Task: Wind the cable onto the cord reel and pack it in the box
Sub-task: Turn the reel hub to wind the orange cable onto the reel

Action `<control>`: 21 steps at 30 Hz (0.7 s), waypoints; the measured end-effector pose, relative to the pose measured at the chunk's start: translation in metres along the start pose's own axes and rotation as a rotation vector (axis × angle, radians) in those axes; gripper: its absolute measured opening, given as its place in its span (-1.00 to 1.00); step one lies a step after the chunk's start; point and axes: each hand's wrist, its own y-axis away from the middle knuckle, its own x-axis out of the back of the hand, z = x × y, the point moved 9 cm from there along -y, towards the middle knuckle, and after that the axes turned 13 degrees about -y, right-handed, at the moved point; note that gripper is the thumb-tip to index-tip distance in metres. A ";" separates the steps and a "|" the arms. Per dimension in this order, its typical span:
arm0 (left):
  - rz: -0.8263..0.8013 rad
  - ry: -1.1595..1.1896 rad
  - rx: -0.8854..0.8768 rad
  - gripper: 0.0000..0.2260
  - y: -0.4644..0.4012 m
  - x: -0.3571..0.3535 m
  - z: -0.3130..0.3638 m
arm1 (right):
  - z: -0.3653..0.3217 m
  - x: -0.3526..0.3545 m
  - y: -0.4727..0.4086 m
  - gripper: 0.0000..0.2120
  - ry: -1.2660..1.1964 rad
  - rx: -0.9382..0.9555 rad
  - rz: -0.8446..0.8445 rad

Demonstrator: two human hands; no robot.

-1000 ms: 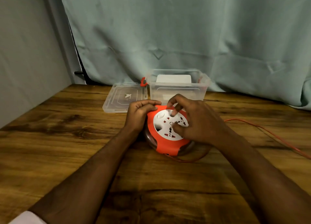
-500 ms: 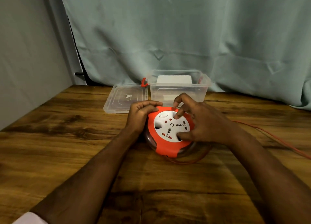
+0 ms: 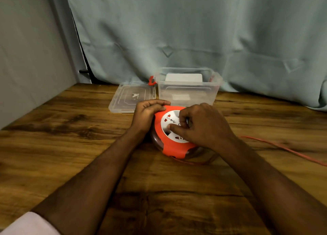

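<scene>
The round orange cord reel with its white socket face (image 3: 174, 128) lies flat on the brown wood-grain worktop (image 3: 70, 146), in the middle of the view and just in front of the clear plastic box (image 3: 187, 91). The left hand (image 3: 147, 113) grips the reel's far-left rim, its fingers curled over the orange edge. The right hand (image 3: 201, 125) lies on top of the white face, the thumb pressed flat on it toward the left and the other fingers curled down onto the centre; whether that grip pinches a knob or only presses cannot be told, as the hand hides the spot.

The thin orange cable (image 3: 286, 150) leaves the reel's near right side, loops under its clear lower drum and runs off across the worktop to the right edge of the view.

Set against the frame half a second before, the right hand has turned on the face: its thumb, then at the lower right of the white disc, now points left across it, and the fingers have closed in over the centre. The left hand keeps its hold on the rim, and the reel sits in the same place.

The box stands open with a red latch (image 3: 151, 81) at its left end; its clear flat lid (image 3: 131, 96) lies just beside it on the left. A grey-green curtain (image 3: 194, 31) hangs behind.
</scene>
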 end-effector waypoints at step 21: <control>-0.011 -0.065 -0.018 -0.78 -0.001 -0.003 0.000 | 0.017 0.015 0.002 -0.21 -0.139 0.053 -0.305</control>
